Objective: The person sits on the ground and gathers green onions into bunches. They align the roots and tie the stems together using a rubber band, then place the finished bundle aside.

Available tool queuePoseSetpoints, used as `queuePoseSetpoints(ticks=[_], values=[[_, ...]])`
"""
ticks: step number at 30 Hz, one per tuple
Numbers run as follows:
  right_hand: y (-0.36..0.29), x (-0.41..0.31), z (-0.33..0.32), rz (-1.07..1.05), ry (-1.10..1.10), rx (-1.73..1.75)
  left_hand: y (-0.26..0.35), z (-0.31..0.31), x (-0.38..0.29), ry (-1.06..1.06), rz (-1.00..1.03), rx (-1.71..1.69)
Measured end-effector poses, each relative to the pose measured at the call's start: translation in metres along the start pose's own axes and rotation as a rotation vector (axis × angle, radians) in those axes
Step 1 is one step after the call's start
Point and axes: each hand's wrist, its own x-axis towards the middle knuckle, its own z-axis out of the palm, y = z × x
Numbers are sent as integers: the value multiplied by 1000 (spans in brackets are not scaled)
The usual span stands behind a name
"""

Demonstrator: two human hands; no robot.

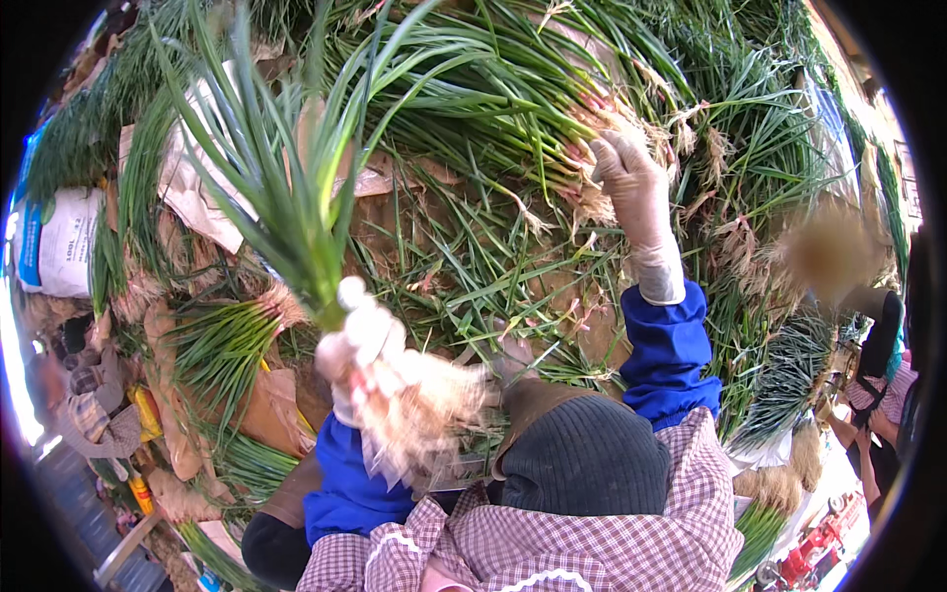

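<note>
My left hand (362, 333), in a pale glove, is closed round a bunch of green onions (303, 244). Their long leaves point up and away, and their pale roots (429, 407) hang towards my lap; hand and roots are blurred. My right hand (629, 174), gloved with a blue sleeve, reaches forward to the root end of a large pile of green onions (481, 96). Its fingertips touch the stems there, and whether they grip any is not clear. Loose leaves and stray stalks (503, 266) lie on the ground between the hands.
Bundled green onions (229, 333) lie at the left near a white sack (66, 240). More heaps (762, 133) lie at the right. A person (103, 407) sits at the far left, other people (880, 399) are at the right edge, and a red wheeled machine (821, 533) stands lower right.
</note>
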Motion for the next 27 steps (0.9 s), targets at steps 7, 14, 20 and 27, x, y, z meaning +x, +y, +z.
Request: queuePoseSetpoints(ticks=[7,14,20,27], values=[[13,-120,44,-418,-360,-302,-75,-99,6,529,-208,277],[73,-95,72,-256,-270,-436,-85,-121,-34,626,-195,91],[175,-8,94,-244,-126,-670,-61,-89,-36,315,-238,-95],[83,18,3,373,-271,484,-5,-63,-19,-330,-80,-203]])
